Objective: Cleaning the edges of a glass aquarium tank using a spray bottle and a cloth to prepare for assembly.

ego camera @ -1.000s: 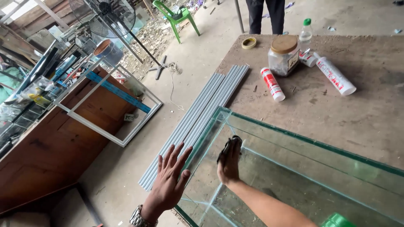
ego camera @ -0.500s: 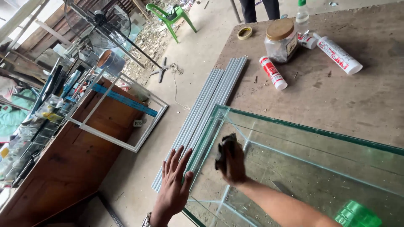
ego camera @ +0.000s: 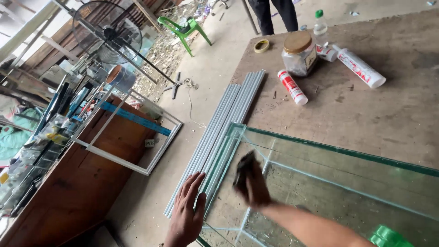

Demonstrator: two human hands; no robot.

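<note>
Glass tank point(ego camera: 329, 183) sits on the table point(ego camera: 388, 114). Right hand point(ego camera: 254, 183) inside it, fingers clamped on a dark pad point(ego camera: 243, 168). Left hand point(ego camera: 187, 215) outside the end pane, fingers apart. Nearby: grey strips point(ego camera: 219, 132), two sealant tubes point(ego camera: 292, 87), one jar point(ego camera: 298, 54).

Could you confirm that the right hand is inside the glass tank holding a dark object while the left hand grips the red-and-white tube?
Not quite. In the head view the left hand is open against the outside of the glass tank, far from the red-and-white tube lying on the table. The right hand is indeed inside the tank with a dark object.
</note>
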